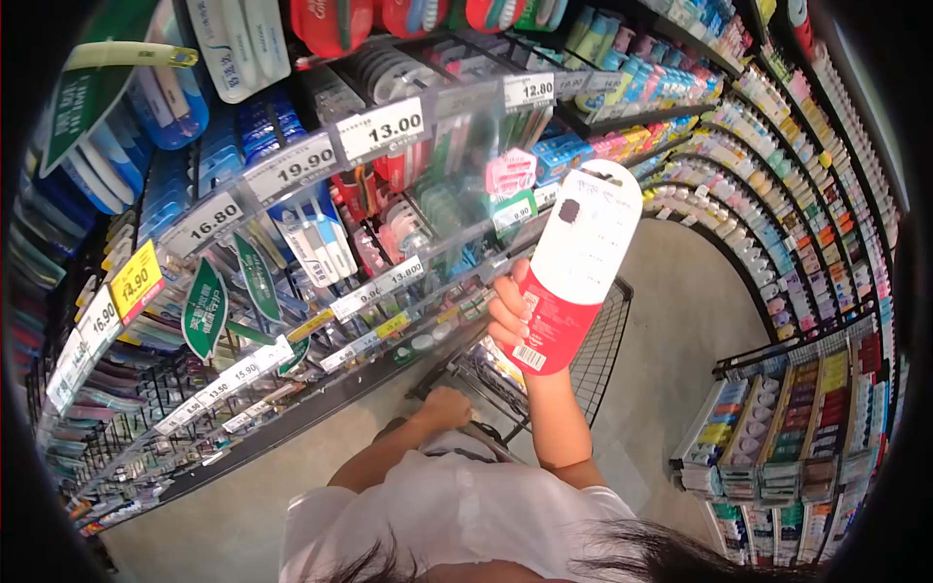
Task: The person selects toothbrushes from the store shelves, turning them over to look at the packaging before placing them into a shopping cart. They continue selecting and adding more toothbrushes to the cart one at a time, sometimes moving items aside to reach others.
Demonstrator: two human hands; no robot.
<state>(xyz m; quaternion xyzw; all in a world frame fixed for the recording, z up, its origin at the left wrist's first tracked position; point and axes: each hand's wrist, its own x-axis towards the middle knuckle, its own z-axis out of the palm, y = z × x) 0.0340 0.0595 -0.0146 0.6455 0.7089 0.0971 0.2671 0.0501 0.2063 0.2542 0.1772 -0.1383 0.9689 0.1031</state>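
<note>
Head view: smooth, round-ended package [580,255]

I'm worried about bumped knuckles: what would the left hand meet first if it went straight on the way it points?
Most likely the near end of the wire shopping cart; the left hand looks close beside it, perhaps touching, but depth is unclear here.

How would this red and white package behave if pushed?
The package probably resists bending: it looks straight though your right hand holds only its lower side. That one-handed hold suggests it's light. Its smooth-looking face may be slippery.
</note>
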